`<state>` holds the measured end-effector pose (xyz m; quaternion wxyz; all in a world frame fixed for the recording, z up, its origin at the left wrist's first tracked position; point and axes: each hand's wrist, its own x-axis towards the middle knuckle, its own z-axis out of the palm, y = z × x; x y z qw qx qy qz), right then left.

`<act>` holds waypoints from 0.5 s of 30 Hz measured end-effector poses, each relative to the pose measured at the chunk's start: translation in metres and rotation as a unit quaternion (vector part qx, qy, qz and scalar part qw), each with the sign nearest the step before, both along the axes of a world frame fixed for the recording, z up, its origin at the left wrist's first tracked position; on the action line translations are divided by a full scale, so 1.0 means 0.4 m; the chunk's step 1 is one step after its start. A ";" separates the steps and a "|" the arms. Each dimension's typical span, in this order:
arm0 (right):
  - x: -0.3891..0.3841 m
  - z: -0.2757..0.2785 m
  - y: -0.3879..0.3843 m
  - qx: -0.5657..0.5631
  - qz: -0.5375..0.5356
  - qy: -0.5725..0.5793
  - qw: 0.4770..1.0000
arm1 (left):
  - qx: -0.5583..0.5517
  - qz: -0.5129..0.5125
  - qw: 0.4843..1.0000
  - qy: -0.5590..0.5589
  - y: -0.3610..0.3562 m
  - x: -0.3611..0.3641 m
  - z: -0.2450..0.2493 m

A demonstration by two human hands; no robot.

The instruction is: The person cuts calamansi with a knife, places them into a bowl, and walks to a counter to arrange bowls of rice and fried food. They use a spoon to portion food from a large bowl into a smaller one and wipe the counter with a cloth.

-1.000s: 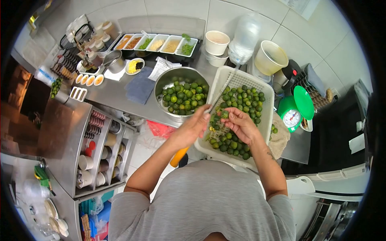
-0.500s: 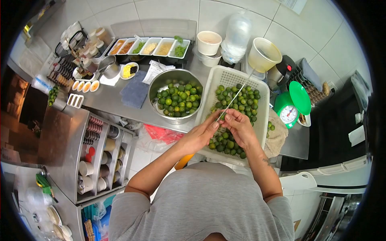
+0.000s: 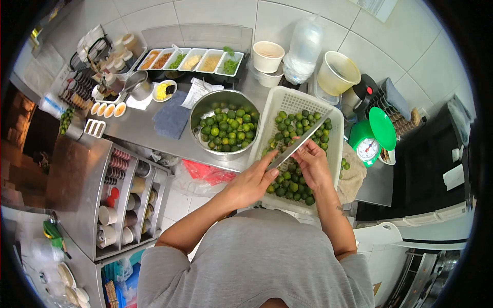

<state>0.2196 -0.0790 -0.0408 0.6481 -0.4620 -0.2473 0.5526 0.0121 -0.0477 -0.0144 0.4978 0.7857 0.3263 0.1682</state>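
Note:
A knife [image 3: 311,131] slants over the pale plastic crate [image 3: 336,154], its broad blade reaching up and to the right. My left hand [image 3: 252,179] is closed at the blade's lower end, and the handle does not show. Beside the middle of the blade, my right hand [image 3: 313,161] has its fingers drawn together; the blade partly hides them and anything between them. Small green limes [image 3: 290,185] lie in the crate beneath both hands. To the left stands a steel pot [image 3: 196,131] with many more limes [image 3: 228,126] in it.
A green kitchen scale [image 3: 367,146] and a beige cloth [image 3: 352,177] are right of the crate. White tubs [image 3: 268,56] and a yellowish bucket [image 3: 338,73] stand behind it. A blue cloth [image 3: 170,115] and trays of ingredients [image 3: 192,60] are at the left.
The knife has turned so more of its flat side shows, and its far end is lower. My left hand has shifted slightly down and left; my right hand remains by the blade.

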 end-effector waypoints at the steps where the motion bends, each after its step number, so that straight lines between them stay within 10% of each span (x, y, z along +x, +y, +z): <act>1: 0.005 -0.013 0.004 0.008 -0.007 -0.010 1.000 | 0.007 -0.005 1.000 0.018 -0.005 -0.002 0.002; 15: -0.086 0.031 0.037 0.027 0.027 -0.030 0.999 | 0.088 0.060 0.994 0.016 0.032 0.022 -0.005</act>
